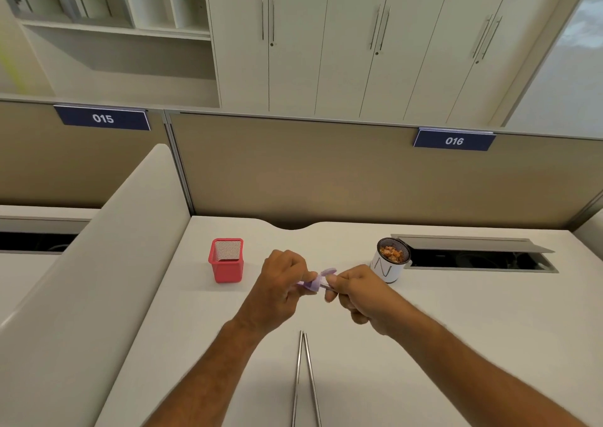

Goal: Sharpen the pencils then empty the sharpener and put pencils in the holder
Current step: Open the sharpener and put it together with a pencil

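Two pencils (305, 377) are lying side by side at the near edge of the desk (456, 345). Above them, the left hand (280, 283) and right hand (355, 291) are both gripping a purple sharpener (315, 281), possibly pulling it apart. Farther off, a red holder (226, 260) is standing left, a white cup (390, 263) right.

We see everything from one wide-angle camera worn on the person's head, looking forward and down over a white desk (456, 345), so both forearms reach up into the picture from its bottom edge. The view sits close over the near half of the desk, where two pencils (303, 377) run out of the bottom of the picture. Farther off it takes in the brown partition (326, 172) at the desk's far edge and the cabinet doors (342, 41) behind it, their lines bent by the wide lens.
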Action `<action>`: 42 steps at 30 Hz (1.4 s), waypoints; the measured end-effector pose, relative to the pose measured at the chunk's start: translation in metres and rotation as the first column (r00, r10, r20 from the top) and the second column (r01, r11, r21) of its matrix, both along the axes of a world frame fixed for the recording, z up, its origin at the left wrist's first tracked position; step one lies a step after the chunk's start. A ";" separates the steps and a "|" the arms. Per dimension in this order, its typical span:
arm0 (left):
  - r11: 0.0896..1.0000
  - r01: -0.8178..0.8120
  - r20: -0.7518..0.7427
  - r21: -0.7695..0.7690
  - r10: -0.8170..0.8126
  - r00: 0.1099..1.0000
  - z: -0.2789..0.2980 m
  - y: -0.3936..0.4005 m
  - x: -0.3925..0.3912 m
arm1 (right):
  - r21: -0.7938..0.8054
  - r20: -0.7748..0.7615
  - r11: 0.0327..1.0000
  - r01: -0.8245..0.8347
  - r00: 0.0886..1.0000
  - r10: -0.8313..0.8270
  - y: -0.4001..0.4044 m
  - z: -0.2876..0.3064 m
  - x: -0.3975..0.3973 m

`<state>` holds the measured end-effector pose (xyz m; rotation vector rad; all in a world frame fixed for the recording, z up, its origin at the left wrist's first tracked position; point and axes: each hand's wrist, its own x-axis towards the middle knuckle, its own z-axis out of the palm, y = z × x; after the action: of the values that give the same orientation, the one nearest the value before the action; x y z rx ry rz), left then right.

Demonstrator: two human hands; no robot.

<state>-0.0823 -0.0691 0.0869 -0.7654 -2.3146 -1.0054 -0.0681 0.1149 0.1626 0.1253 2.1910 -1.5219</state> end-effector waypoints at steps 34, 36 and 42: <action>0.907 -0.318 0.452 0.276 0.169 0.876 -0.047 -0.027 0.011 | -0.112 0.047 0.908 0.403 0.915 -0.400 -0.006 -0.083 -0.010; 0.917 -0.334 0.492 0.219 0.192 0.849 -0.056 -0.027 0.014 | 0.053 -0.066 0.908 0.415 0.909 -0.412 -0.003 -0.108 -0.001; 0.947 -0.303 0.559 0.108 0.194 0.806 -0.078 -0.025 0.024 | 0.430 -0.113 0.819 0.380 0.923 -0.368 0.008 -0.172 0.033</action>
<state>-0.0581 -0.0946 0.0092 -0.0774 -2.6305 -1.4349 -0.0355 0.1233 -0.0089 0.7310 2.6148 -1.1651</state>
